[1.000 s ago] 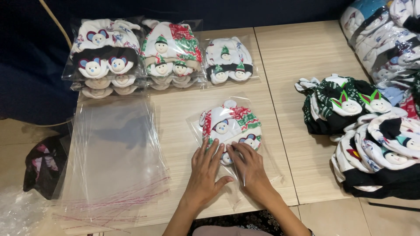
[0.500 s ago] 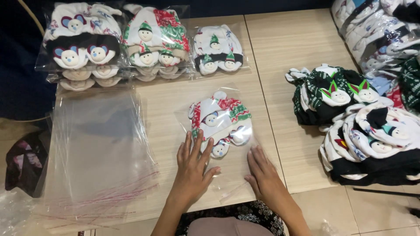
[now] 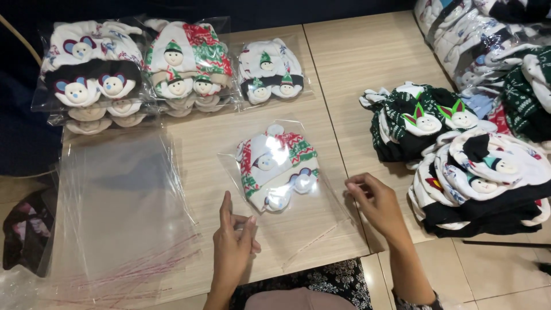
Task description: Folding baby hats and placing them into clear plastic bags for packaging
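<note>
A clear plastic bag (image 3: 310, 221) lies on the wooden table (image 3: 367, 69) with a small stack of white, red and green knitted baby hats (image 3: 275, 169) inside it. My left hand (image 3: 232, 250) hovers at the bag's near left corner, fingers straight and close together, holding nothing that I can see. My right hand (image 3: 376, 201) is at the bag's right edge, fingers curled and pinched at the plastic. Whether it grips the plastic is unclear.
Three packed bags of hats (image 3: 172, 66) line the table's far edge. A pile of empty clear bags (image 3: 115, 212) lies at left. Loose hats (image 3: 459, 155) are heaped at right, with more bagged ones (image 3: 482, 34) at the far right. A dark item (image 3: 26, 229) sits on the floor at left.
Both hands have come off the bagged hats and moved apart, the right one out to the bag's right edge. The view has shifted slightly.
</note>
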